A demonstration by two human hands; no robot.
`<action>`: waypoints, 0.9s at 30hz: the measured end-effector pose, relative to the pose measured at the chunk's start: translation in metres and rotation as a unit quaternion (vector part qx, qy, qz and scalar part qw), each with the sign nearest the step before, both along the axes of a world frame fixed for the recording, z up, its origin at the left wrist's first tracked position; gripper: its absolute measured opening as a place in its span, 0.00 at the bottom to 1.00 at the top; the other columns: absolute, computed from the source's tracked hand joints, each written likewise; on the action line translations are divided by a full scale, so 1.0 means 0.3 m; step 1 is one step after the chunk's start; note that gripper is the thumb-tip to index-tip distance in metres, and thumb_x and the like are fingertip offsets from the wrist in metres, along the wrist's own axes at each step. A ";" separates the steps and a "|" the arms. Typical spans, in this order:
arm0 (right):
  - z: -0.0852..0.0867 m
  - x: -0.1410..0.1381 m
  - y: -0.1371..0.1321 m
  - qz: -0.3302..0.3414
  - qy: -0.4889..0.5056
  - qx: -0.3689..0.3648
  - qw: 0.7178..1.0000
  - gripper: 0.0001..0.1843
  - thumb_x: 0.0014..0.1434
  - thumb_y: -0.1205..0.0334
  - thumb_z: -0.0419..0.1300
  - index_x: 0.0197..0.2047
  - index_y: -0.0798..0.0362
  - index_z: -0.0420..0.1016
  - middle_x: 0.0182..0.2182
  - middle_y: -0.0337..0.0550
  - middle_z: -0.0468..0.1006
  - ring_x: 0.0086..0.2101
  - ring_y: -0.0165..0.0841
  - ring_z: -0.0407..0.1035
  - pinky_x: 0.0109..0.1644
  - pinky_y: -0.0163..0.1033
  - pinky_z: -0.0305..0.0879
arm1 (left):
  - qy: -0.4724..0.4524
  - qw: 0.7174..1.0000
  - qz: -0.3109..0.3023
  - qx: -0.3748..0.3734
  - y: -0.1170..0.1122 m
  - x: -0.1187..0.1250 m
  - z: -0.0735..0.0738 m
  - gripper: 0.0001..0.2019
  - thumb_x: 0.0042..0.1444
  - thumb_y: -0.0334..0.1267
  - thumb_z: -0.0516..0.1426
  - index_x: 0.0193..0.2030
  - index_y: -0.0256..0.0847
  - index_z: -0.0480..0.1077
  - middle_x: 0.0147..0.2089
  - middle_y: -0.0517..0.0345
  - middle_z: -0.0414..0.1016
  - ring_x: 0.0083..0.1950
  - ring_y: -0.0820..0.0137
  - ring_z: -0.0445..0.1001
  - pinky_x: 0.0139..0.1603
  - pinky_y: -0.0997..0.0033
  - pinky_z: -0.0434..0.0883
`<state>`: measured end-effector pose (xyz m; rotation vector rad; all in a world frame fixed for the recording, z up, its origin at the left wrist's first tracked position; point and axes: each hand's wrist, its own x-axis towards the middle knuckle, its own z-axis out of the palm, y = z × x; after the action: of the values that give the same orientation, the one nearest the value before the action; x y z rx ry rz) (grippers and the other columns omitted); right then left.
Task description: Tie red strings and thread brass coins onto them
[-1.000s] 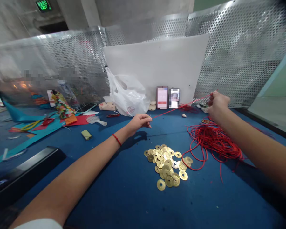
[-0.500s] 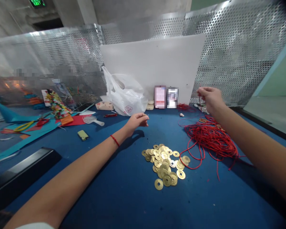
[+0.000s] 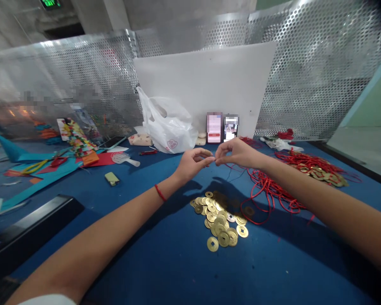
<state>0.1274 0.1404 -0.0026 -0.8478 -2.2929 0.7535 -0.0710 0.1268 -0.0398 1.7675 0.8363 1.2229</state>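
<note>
The left hand [image 3: 192, 163] and the right hand [image 3: 236, 153] are meeting fingertip to fingertip above the middle of the blue table [image 3: 165, 262], each with thumb and forefinger pressed together in a pinch. What they are pinching is too thin to make out at the contact point, though a red cord [image 3: 273, 190] is trailing away below the right wrist, so it cannot be told for certain that the cord is in the grip. The left wrist is wearing a red string bracelet [image 3: 160, 192]. Directly beneath the hands, a pile of brass coins [image 3: 220, 218] with square holes is lying on the table, partly in the hands' shadow. The red cord is lying in a loose tangle just right of the coins and is stretching toward the table's right edge, where more coins strung on cord [image 3: 324, 173] are resting. Behind the hands, a white plastic bag [image 3: 169, 125] is standing against a white board [image 3: 206, 84] at the table's far edge, with two small cards [image 3: 222, 127] propped beside it. Toward the far left corner, coloured paper scraps [image 3: 51, 165] and a phone [image 3: 112, 142] are lying; a black bar [image 3: 31, 231] is sitting near the left edge.
</note>
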 end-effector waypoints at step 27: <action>0.026 -0.022 -0.029 -0.194 0.153 0.099 0.964 0.09 0.51 0.55 0.63 0.28 0.52 0.76 0.28 0.43 0.76 0.32 0.34 0.68 0.37 0.41 0.63 | -0.044 0.991 -0.086 -0.089 -0.086 0.060 0.020 0.13 0.53 0.45 0.62 0.35 0.35 0.74 0.25 0.60 0.69 0.28 0.75 0.70 0.36 0.70 0.67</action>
<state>0.1210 0.1315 0.0051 -0.9718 -1.8181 0.4344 -0.0529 0.1009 -0.0338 1.5961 0.7049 1.0714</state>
